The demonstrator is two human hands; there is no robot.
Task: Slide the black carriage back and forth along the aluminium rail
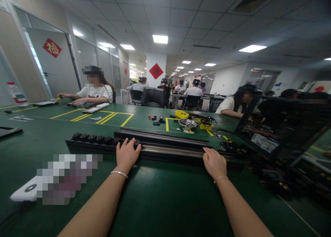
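A long black rail (170, 153) with a shiny metal channel lies crosswise before me on the green table. Small black blocks (91, 138) sit in a row along its left part. My left hand (127, 155) rests over the right end of that row, with a black block (137, 142) between its thumb and fingers. Farther right, my right hand (214, 162) is closed on the rail, its fingers curled over the far edge and their tips partly hidden. Just behind lies a second long black rail (165, 136), parallel to the first.
A white phone (26, 190) lies at the front left. Beyond the rails are a metal bowl (187, 123), yellow trays (181, 114) and loose black parts. A dark open panel (274, 126) stands at right amid clutter. Other people sit around the table.
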